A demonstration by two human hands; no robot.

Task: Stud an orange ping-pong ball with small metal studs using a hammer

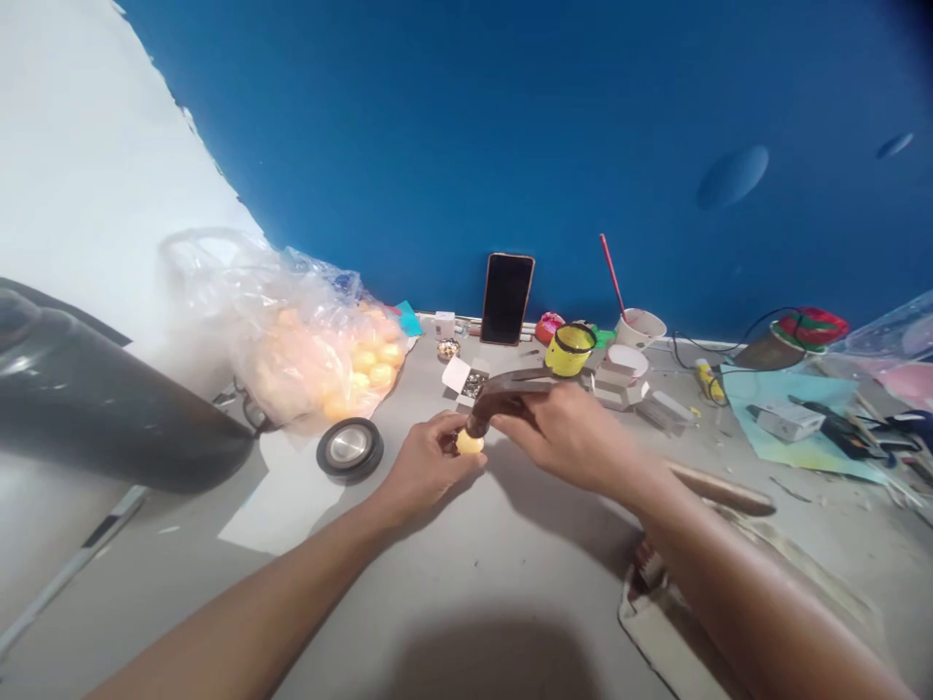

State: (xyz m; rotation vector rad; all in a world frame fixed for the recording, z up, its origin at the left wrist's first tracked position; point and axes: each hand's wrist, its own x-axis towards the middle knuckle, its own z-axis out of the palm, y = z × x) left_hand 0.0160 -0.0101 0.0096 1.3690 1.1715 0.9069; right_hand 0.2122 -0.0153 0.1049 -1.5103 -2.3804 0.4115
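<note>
My left hand (430,469) pinches a small yellow ball (470,442) near the middle of the table. Over the ball, my right hand (565,433) grips a hammer (510,387) close to its head. The hammer's face rests on or just above the ball's top; a gap cannot be made out. Its wooden handle (721,488) reaches out to the right, beyond my forearm. Just behind the ball is an open small white box (466,381) of small metal pieces. A round black lid (350,449) with a silver centre lies left of my left hand.
A clear plastic bag (313,350) of yellow-orange balls stands at the left, near a large dark cylinder (123,399). A phone (507,299) leans on the blue wall. Yellow tape (570,352), paper cups (639,329) and a blue-green sheet (787,399) with tools sit right.
</note>
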